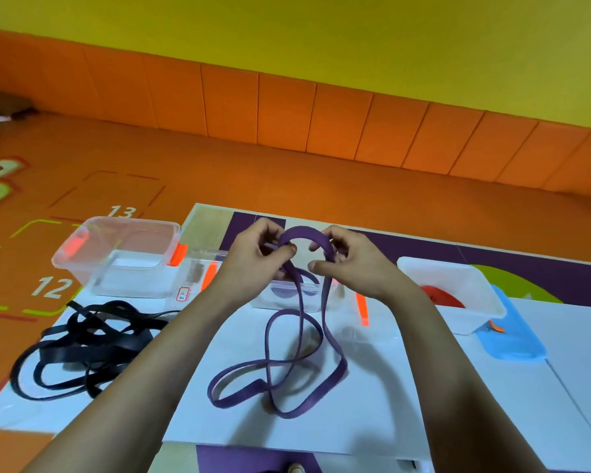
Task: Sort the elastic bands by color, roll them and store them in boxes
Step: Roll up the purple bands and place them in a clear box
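A long purple elastic band (280, 380) arches between my two hands above the table, and its loose loops trail down onto the white sheet (372, 421). My left hand (253, 264) pinches the left end of the arch. My right hand (348, 264) grips the right side of it. Behind my hands stands a clear box (287, 295) with purple band inside, partly hidden. A heap of black bands (82, 346) lies at the left. A red band (440, 295) sits in a white box (458, 288) at the right.
An empty clear box (123, 257) with orange clips stands at the back left. A clear lid with an orange clip (362, 308) lies by the middle box. A blue lid (512, 339) lies under the white box. Orange floor surrounds the low table.
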The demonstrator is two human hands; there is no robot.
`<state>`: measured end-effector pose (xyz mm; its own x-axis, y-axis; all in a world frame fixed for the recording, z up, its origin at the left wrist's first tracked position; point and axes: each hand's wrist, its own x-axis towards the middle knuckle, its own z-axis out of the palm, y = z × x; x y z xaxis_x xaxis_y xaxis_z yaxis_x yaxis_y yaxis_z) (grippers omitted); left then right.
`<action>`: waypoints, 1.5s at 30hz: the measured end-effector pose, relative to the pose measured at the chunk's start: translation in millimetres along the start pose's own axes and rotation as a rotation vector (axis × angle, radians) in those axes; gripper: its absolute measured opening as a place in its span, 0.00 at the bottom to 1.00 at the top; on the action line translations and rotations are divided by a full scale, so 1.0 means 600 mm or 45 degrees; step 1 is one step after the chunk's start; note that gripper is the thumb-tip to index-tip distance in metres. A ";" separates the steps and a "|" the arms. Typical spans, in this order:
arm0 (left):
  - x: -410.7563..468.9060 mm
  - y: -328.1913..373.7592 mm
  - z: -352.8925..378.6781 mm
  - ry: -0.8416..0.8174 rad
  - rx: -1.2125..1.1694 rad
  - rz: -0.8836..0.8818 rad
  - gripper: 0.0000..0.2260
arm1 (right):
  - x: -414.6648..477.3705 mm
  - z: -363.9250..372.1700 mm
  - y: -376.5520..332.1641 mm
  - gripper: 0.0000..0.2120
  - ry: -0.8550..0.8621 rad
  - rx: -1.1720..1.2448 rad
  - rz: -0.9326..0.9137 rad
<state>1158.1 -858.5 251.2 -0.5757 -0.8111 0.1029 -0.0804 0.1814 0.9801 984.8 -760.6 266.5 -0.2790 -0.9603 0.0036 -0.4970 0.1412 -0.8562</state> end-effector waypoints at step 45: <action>0.002 -0.052 -0.009 0.671 -0.709 -0.200 0.07 | -0.134 -0.231 0.210 0.17 1.612 -0.335 0.288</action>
<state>1164.3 -868.1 221.3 -0.1177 -0.9865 -0.1140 0.3716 -0.1502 0.9162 830.7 -632.5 229.7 -0.8780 -0.0398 0.4769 -0.4422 0.4487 -0.7766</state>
